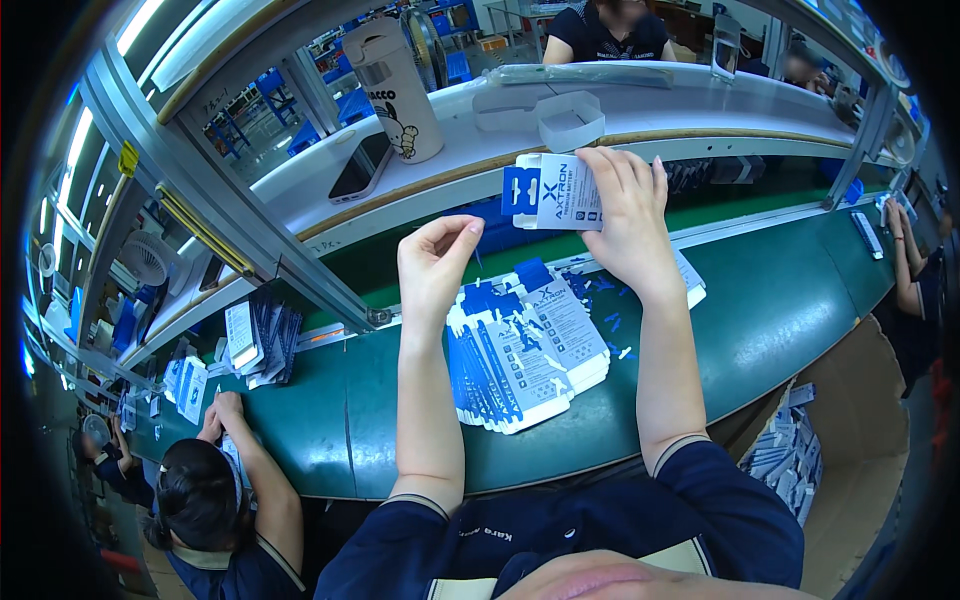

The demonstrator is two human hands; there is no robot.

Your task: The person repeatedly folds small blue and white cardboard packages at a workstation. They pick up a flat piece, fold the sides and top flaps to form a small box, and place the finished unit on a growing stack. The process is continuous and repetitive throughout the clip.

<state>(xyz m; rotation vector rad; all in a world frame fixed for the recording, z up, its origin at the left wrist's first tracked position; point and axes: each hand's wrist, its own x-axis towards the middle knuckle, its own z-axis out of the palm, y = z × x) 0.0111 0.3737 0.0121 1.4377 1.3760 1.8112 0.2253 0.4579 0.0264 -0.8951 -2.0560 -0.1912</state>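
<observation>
My right hand [630,215] grips a flat white and blue carton [565,195], held up above the bench with its blue hang tab facing left. The tab has a cut-out slot. Left of it, my left hand [435,265] is closed in a pinch, apart from the carton. A thin blue sliver [478,260] shows just under those fingertips; whether it is held I cannot tell. Below both hands lies a pile of flattened cartons [550,350], some fanned out on their edges. Small blue paper scraps [605,285] lie over and beside the pile.
The green bench [375,440] curves in front of me. A shelf above it carries a cup [395,95], a phone [361,168] and a clear tray [570,120]. More cartons [262,340] lie left, near a co-worker [205,500]. A cardboard box [860,420] with cartons stands right.
</observation>
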